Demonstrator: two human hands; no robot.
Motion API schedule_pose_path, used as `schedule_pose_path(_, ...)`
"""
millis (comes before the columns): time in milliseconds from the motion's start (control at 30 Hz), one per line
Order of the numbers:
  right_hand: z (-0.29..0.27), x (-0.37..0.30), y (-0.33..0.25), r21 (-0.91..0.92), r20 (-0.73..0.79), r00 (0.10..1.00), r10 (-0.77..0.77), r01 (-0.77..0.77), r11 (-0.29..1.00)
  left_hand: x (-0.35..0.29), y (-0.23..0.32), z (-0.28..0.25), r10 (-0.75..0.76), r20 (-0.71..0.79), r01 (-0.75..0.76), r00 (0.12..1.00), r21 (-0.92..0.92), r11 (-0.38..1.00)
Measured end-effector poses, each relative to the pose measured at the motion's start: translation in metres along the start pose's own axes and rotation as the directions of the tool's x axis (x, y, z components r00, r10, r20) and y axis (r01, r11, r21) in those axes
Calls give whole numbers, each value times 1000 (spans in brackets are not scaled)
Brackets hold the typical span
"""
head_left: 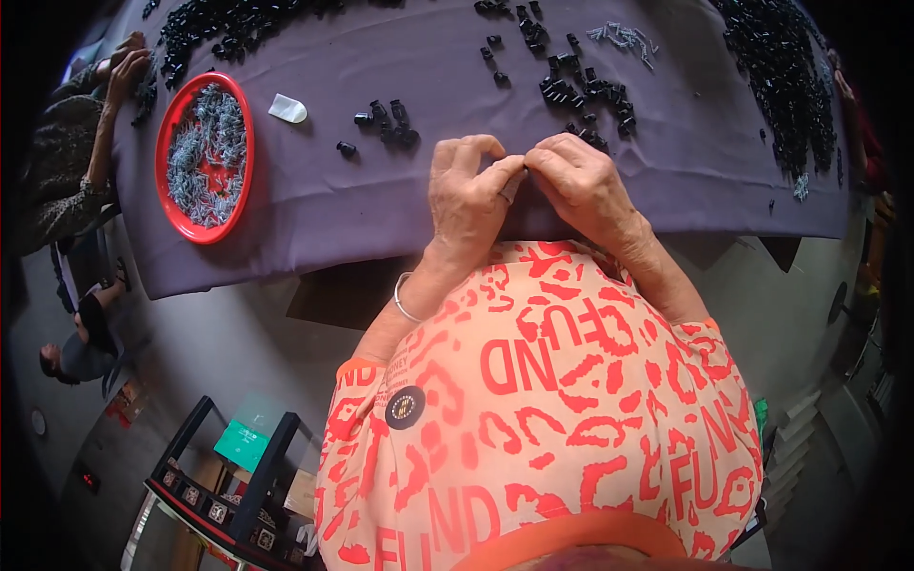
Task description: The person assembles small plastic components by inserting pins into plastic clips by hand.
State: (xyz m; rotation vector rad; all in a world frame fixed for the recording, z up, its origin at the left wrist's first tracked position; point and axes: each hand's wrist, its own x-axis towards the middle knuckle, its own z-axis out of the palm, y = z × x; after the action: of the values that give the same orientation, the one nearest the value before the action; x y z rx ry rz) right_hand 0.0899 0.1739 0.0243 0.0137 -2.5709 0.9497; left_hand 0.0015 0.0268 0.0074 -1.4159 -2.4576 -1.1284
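Note:
Close to the table's near edge, my left hand (469, 187) and my right hand (586, 179) meet at their fingertips. Both are closed in a pinch around a tiny dark piece (526, 167), mostly covered by the fingers, so its kind cannot be made out. Just beyond the right hand lies a loose group of small black plastic parts (609, 90). A smaller cluster of black parts (386, 128) sits beyond the left hand. Farther left stands a red oval tray (245, 181) holding many small grey metal pieces (205, 143).
A purple-grey cloth (324, 209) covers the table. Heaps of black parts lie at the far left (219, 33) and far right (776, 86). Grey pins (624, 40) and a white rounded tab (288, 108) rest on the cloth. Another person's hands (127, 68) are at the left edge.

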Motion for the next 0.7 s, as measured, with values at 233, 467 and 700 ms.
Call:
schedule_pose_path(233,1,4,-4,-129,95,995,-41,53,990,8,11,-25,-426,421,598,801,-524,607)
schedule_pose_path(467,5,4,-8,-17,75,996,-38,40,999,17,-5,-20,-404,701,809,588,-503,304)
schedule_pose_path(700,3,-2,-4,-8,79,997,-8,9,1000,21,-1,-22,-415,736,844,535,-489,222)
